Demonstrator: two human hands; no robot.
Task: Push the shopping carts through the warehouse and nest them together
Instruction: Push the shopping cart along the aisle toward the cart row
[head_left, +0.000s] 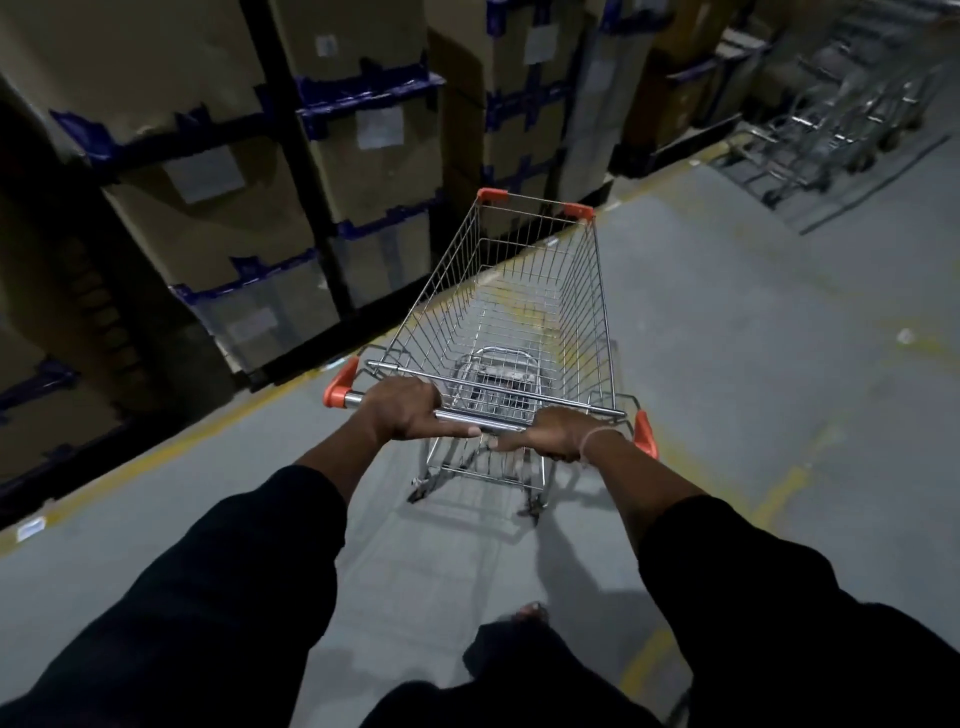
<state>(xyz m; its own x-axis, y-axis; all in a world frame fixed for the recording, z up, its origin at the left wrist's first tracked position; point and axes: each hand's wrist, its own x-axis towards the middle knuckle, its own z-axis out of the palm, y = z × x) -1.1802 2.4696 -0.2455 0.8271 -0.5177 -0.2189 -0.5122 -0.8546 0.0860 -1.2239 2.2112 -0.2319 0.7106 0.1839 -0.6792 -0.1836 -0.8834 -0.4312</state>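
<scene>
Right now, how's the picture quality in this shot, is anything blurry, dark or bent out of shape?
Head view: dim overall, the shelving at left darkest; the parked carts at top right are blurred; the shopping cart and both hands, left hand and right hand, gripping its handle bar, are fairly sharp; wide-angle distortion tilts the racks and stretches the sleeves.

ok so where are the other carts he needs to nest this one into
In the head view, the parked carts stand at top right, past the far end of the shelving, ahead and to the right of the pushed cart.
</scene>
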